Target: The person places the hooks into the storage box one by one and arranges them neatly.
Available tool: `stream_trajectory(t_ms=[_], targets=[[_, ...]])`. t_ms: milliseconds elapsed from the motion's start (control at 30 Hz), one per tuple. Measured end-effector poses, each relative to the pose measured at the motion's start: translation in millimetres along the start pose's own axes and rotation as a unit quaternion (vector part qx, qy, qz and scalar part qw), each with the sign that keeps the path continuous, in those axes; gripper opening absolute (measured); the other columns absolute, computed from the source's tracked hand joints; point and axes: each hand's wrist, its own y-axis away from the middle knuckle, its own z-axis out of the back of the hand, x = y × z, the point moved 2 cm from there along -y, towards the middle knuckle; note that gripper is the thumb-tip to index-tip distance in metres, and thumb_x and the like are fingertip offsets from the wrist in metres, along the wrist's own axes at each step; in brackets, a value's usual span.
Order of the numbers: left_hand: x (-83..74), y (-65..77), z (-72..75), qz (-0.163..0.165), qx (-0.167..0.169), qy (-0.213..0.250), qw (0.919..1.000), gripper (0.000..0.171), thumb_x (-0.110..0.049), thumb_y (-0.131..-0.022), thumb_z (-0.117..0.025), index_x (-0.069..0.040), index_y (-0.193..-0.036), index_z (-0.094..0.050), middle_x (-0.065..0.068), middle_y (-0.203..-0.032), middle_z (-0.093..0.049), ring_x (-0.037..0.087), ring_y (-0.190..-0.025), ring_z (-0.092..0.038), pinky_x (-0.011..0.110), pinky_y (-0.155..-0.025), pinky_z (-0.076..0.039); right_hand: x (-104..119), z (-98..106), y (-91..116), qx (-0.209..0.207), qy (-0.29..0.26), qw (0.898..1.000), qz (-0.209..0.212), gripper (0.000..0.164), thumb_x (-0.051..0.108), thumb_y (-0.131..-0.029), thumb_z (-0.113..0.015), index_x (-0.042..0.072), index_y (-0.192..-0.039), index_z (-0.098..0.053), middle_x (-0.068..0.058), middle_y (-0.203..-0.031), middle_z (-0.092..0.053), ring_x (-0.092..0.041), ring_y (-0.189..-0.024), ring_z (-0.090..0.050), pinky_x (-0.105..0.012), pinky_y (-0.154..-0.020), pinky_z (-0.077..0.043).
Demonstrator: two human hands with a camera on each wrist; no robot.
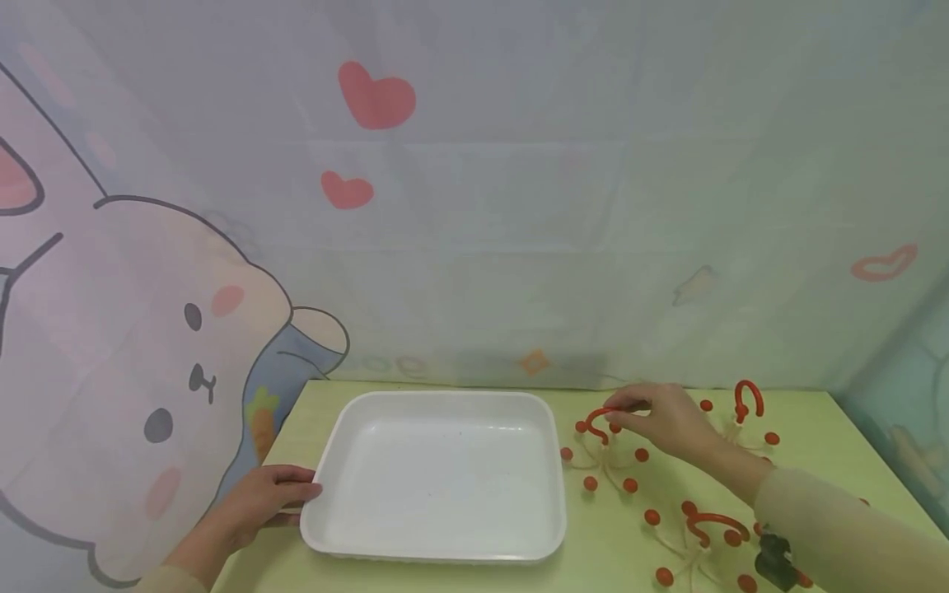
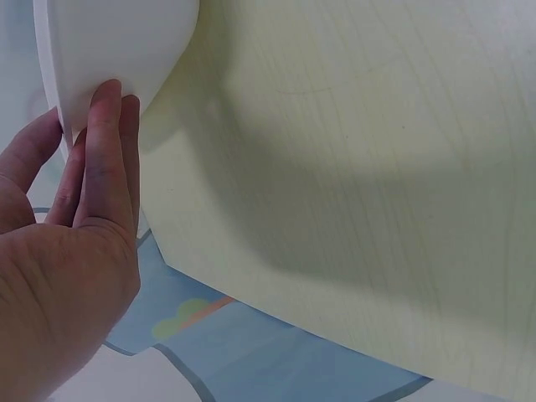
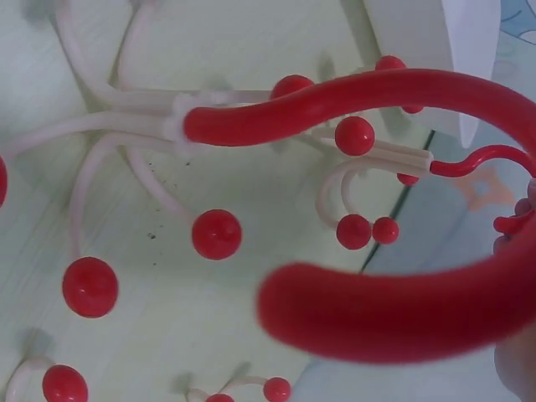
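Note:
My left hand (image 1: 267, 494) is at the left side of a white rectangular tray (image 1: 437, 543). In the left wrist view its thumb meets the rim while the other fingers lie against the outer wall, pinching the tray's edge. My right hand (image 1: 663, 420) pinches the red hook of a multi-arm hook hanger (image 1: 591, 421) just right of the tray. Pale curved arms spread below that hook, each tipped with a red ball. In the right wrist view the pinched hanger's stem (image 3: 402, 157) shows behind the large red hook (image 3: 335, 100) of a nearer hanger.
Another hanger (image 1: 759, 402) stands at the back right, partly behind my right arm. One more hanger (image 1: 719, 519) sits at the front right, near the sleeve. A printed cloth (image 1: 519, 288) rises behind the pale green table (image 1: 593, 543).

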Motion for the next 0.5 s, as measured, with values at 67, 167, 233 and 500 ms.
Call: stream_trajectory(t_ms=[67, 167, 233, 500], targets=[[0.4, -0.2, 0.1, 0.0, 0.001, 0.0, 1.0, 0.04, -0.007, -0.098, -0.076, 0.018, -0.127, -0.063, 0.011, -0.105, -0.075, 0.023, -0.091, -0.077, 0.039, -0.08, -0.069, 4, 3, -1, -0.01, 0.003, 1.0, 0.009, 0.012, 0.014, -0.095, -0.083, 0.016, -0.106, -0.083, 0.006, -0.099, -0.079, -0.02, -0.094, -0.077, -0.028, -0.074, -0.063], [0.2, -0.1, 0.2, -0.004, 0.006, -0.002, 1.0, 0.04, -0.007, -0.099, -0.075, 0.019, -0.127, -0.062, 0.009, -0.104, -0.075, 0.023, -0.091, -0.077, 0.038, -0.08, -0.069, 12, 9, -3, -0.021, 0.004, 1.0, 0.014, 0.013, 0.014, -0.095, -0.083, 0.015, -0.108, -0.083, 0.004, -0.1, -0.08, -0.021, -0.095, -0.077, -0.028, -0.075, -0.063], [-0.4, 0.4, 0.0, -0.006, 0.008, -0.001, 1.0, 0.04, -0.007, -0.099, -0.075, 0.019, -0.127, -0.062, 0.009, -0.104, -0.076, 0.023, -0.091, -0.077, 0.038, -0.08, -0.069, 16, 14, -5, -0.027, 0.004, 0.999, 0.02, 0.014, 0.014, -0.095, -0.084, 0.016, -0.108, -0.083, 0.005, -0.102, -0.08, -0.021, -0.096, -0.078, -0.028, -0.075, -0.063], [-1.8, 1.6, -0.4, -0.011, 0.008, -0.004, 0.9999, 0.04, -0.007, -0.1, -0.074, 0.02, -0.127, -0.062, 0.012, -0.107, -0.076, 0.025, -0.093, -0.077, 0.039, -0.081, -0.069, 32, 29, -13, -0.055, 0.014, 0.997, 0.045, 0.014, 0.013, -0.094, -0.084, 0.018, -0.107, -0.084, 0.007, -0.101, -0.08, -0.021, -0.096, -0.078, -0.03, -0.077, -0.064]])
